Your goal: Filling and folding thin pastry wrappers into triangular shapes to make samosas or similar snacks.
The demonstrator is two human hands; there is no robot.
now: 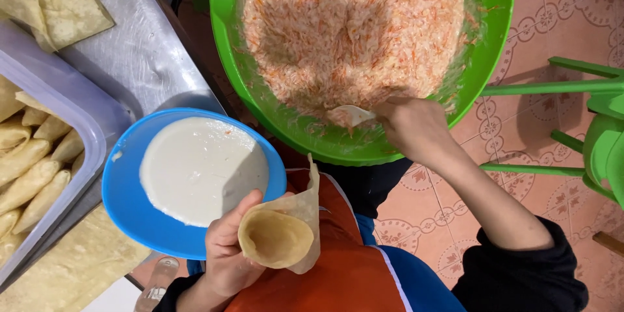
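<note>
Two hands: one cone wrapper (281, 234), one spoon (351, 115).

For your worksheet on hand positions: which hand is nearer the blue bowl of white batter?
Left hand, holding the wrapper cone beside the blue bowl; right hand is apart, in the green bowl.

The person wears black sleeves pushed up the forearms and an orange apron with white-and-blue trim.
</note>
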